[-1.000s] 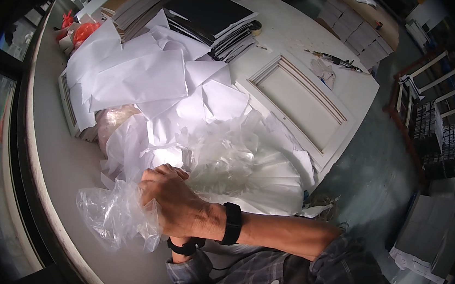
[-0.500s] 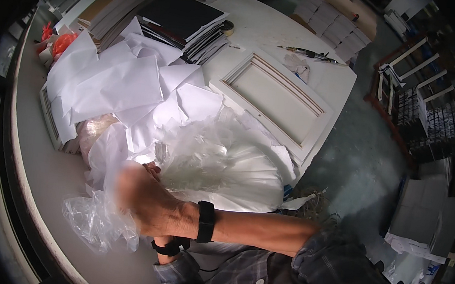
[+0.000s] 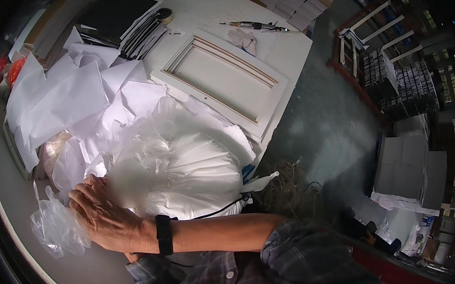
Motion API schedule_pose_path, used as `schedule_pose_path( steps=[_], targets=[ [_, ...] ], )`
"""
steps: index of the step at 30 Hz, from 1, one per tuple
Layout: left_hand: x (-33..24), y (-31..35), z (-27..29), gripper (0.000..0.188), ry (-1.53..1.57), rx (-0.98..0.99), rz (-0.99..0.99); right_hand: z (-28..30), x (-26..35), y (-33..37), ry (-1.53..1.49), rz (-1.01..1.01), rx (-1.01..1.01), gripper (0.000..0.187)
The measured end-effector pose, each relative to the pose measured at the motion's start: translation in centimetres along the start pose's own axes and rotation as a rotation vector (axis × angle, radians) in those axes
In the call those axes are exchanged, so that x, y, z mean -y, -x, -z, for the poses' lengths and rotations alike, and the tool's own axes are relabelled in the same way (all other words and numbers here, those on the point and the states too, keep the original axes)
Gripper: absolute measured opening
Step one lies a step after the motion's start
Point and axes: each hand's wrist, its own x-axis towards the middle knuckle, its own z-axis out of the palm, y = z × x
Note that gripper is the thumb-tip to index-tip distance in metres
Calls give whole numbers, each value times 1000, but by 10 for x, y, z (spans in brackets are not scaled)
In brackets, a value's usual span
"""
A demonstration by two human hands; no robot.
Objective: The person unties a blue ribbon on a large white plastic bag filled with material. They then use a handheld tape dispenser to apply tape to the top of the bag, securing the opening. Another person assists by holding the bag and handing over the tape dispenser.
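My right hand [image 3: 108, 218], with a black band on its wrist, reaches across from the lower right. Its fingers are curled together at a crumpled clear plastic bag [image 3: 60, 230], which hangs out on the table side. Only a sliver of my left wrist [image 3: 134, 256] shows beneath the right one; the left fingers are hidden. Beside the right hand bulges a large white plastic sack [image 3: 202, 172], with thin clear film [image 3: 152, 126] gathered over its left part. A blurred patch covers the spot just right of my fingertips.
Loose white sheets [image 3: 67, 99] pile up behind my hands, next to a black-topped stack [image 3: 119, 16] and a tape roll [image 3: 164, 15]. A white frame panel [image 3: 222, 81] lies farther right, with a pen-like tool [image 3: 258, 26] beyond. Stacked boxes [image 3: 405, 170] stand on the floor.
The view has swung right, so the table things sit farther left. My right hand has turned, showing its back and curled fingers more clearly. The left wrist is now more covered.
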Motion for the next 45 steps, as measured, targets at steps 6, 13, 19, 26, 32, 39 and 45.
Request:
schedule_pose_path(
  steps=[6, 13, 19, 26, 32, 39, 45],
  targets=[
    [-18, -14, -48, 15, 132, -77, -132, 96, -35, 64, -359, 112, 596, 28],
    [-12, -26, -43, 18, 202, 95, -161, 207, -64, 135, -429, -221, 793, 25],
    [-26, -18, -47, 18, 469, 190, -73, 223, -60, 168, -431, -409, 801, 24],
    [-37, -7, -55, 27, 550, 215, 113, 233, -56, 174, -353, -416, 756, 23],
    [-35, -32, -52, 46, 597, 171, 107, 233, -56, 181, -313, -445, 736, 24],
    [-65, -37, -44, 52, 569, -5, 57, 226, -85, 216, -280, -492, 887, 37],
    [-88, -33, -19, 50, 542, -83, 37, 240, -96, 239, -288, -503, 954, 41]
  ],
)
